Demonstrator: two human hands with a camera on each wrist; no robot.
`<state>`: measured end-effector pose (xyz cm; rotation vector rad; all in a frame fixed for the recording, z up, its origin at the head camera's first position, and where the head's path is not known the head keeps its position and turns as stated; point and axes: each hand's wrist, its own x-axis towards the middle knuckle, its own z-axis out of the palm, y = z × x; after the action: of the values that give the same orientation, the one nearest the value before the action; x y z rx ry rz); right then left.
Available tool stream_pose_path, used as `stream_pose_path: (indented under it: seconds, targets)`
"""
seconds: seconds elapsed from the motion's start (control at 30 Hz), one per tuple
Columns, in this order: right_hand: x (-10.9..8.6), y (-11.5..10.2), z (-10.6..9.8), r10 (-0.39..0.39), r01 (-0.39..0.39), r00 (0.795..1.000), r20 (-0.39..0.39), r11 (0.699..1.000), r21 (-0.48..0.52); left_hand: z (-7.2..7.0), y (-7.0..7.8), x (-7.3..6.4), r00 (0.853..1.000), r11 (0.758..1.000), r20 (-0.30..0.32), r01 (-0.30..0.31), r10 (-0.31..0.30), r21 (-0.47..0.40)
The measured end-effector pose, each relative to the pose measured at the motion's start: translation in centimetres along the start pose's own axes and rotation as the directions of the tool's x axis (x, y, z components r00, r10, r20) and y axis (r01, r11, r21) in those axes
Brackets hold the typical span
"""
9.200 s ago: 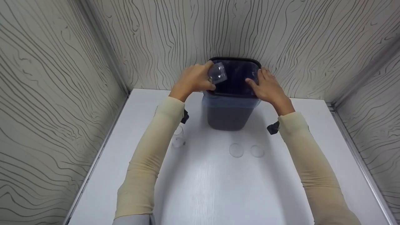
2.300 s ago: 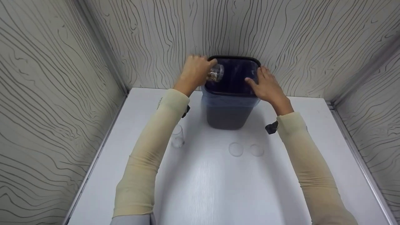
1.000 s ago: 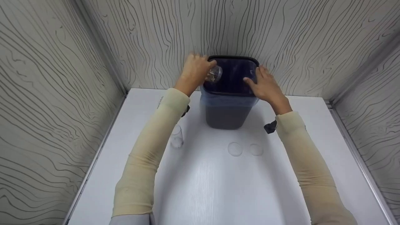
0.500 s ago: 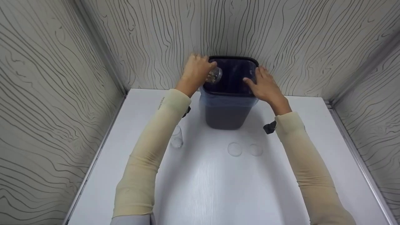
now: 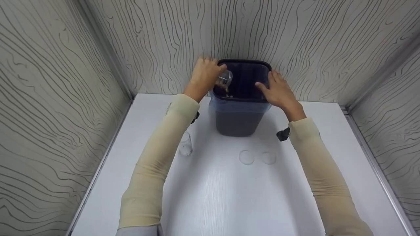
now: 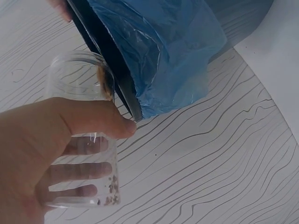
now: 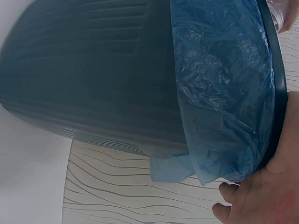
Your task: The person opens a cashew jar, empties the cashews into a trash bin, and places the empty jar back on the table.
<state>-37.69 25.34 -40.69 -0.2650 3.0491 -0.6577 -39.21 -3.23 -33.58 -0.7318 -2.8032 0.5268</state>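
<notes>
My left hand (image 5: 204, 77) grips a clear plastic jar (image 5: 224, 78), tipped on its side with its mouth over the left rim of a dark trash bin (image 5: 236, 124). Brown bits (image 5: 226, 90) spill from the mouth into the bin. In the left wrist view, a brown clump sits near the jar's mouth and small dark crumbs (image 6: 112, 186) cling near its base. A blue bag (image 6: 177, 60) lines the bin and folds down outside it. On the opposite side my right hand (image 5: 280, 90) holds the rim, thumb inside and fingers outside.
A second clear jar (image 5: 185, 147) stands on the white table (image 5: 210, 196) beside my left forearm. Two clear round lids (image 5: 246, 157) lie in front of the bin. Wood-patterned panels (image 5: 157, 42) rise close behind it and at both sides.
Since the earliest frame, my left hand has tipped the jar further over the bin. Brown bits now drop out of its mouth. My right hand has stayed at the rim.
</notes>
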Motion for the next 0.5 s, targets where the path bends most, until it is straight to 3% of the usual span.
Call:
stream_pose_path:
  seconds: [0.5]
  targets:
    - [0.15, 0.13, -0.06, -0.007, 0.007, 1.000, 0.006, 1.000, 0.012, -0.14, -0.03, -0.17, 1.000, 1.000, -0.015, 0.002, -0.002, 0.004]
